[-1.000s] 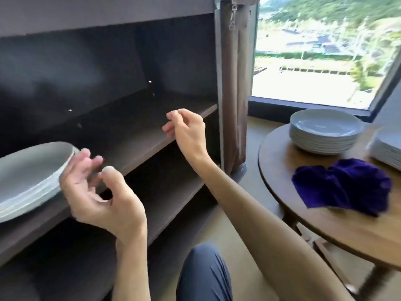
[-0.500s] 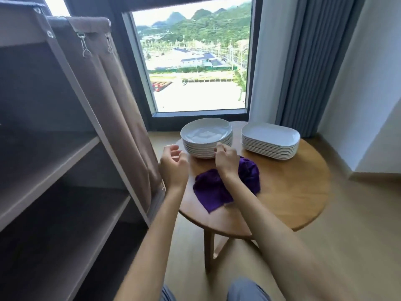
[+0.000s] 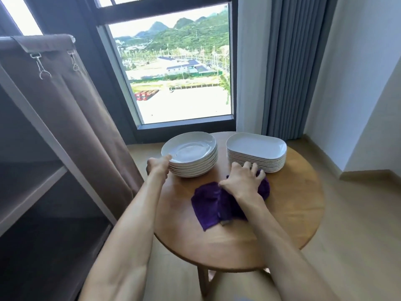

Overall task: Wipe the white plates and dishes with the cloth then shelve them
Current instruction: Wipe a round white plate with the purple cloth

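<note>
**Hands landed: left on round stack rim, right on cloth**

Since half a second ago both hands have been carried forward: the left hand, then held short of the plates, is now set against the near-left rim of the stack of round white ceramic plates; the right hand has been lowered from the cloth's left part to its right part.

Left hand: fingers curled at the rim of the top plates, thumb side up; whether a plate is actually pinched cannot be told. Right hand: fingers spread and bent, pressed down onto the crumpled purple terry cloth, seemingly gathering it.

Key relation: the round stack lies directly in front of the left hand, touching it, at the back-left of the round wooden table. The cloth lies under the right hand, near the table's middle, its long axis running from near-left to far-right. The stack of oblong white ceramic dishes sits just beyond the right fingertips, beside the round stack but apart from it. The left hand is nearer the round plates, so a top-plate lift by that hand is judged next.

Counts: two stacks; about eight round plates, about ten oblong dishes, edges counted roughly. One cloth. The dark open shelf unit with brown fabric curtain stands to the left.
</note>
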`<control>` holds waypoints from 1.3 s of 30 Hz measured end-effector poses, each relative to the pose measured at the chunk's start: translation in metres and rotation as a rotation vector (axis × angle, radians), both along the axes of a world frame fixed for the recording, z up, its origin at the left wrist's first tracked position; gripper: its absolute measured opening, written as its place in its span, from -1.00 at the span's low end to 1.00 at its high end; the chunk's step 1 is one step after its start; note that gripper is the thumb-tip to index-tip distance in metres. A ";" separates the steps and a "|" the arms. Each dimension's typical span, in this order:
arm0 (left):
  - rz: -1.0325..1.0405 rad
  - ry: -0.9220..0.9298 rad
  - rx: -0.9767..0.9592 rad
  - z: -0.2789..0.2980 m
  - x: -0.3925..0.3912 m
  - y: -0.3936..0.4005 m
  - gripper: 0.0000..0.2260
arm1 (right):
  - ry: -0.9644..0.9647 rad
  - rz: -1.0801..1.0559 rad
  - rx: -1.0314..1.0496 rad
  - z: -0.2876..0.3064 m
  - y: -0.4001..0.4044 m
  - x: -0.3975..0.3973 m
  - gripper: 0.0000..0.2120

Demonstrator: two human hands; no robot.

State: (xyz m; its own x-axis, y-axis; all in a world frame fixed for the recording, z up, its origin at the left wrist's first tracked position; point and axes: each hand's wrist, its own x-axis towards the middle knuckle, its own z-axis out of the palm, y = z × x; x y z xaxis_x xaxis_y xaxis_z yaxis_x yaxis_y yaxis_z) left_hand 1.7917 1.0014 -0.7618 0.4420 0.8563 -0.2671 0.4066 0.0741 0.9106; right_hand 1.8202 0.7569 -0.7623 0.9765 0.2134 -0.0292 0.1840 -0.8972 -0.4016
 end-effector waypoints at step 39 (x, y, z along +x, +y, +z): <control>0.118 -0.863 -0.504 0.002 -0.079 -0.140 -0.81 | 0.143 0.055 0.779 0.036 0.029 -0.050 0.03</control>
